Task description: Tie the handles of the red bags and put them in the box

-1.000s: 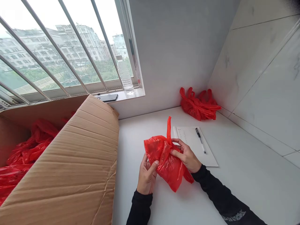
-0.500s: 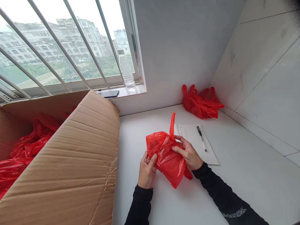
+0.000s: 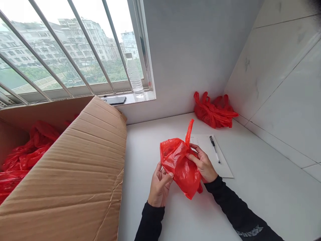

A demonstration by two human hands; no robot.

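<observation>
A red plastic bag [image 3: 184, 164], thin and crinkled, is held up over the white table. One narrow handle strip of it sticks upward, and something dark shows faintly through its upper left part. My right hand [image 3: 202, 164] pinches the bag at its gathered right side, the thumb in front and fingers behind. At the lower left edge, my left hand [image 3: 160, 184] has its thumb and fingertips on the plastic, with its palm partly turned up. What the bag contains cannot be made out.
On my left stands a cardboard box [image 3: 82, 160] with red plastic bags [image 3: 32, 147] inside. A notepad [image 3: 225, 169] with a pen [image 3: 215, 149] lies beyond my right hand. More red bags [image 3: 214, 112] sit in the back corner. A bottle [image 3: 135, 78] and phone [image 3: 115, 100] rest on the sill.
The bag has shifted slightly right and its handle strip leans further right. My left hand's grip has loosened somewhat, its thumb sliding down toward the bag's lower edge.
</observation>
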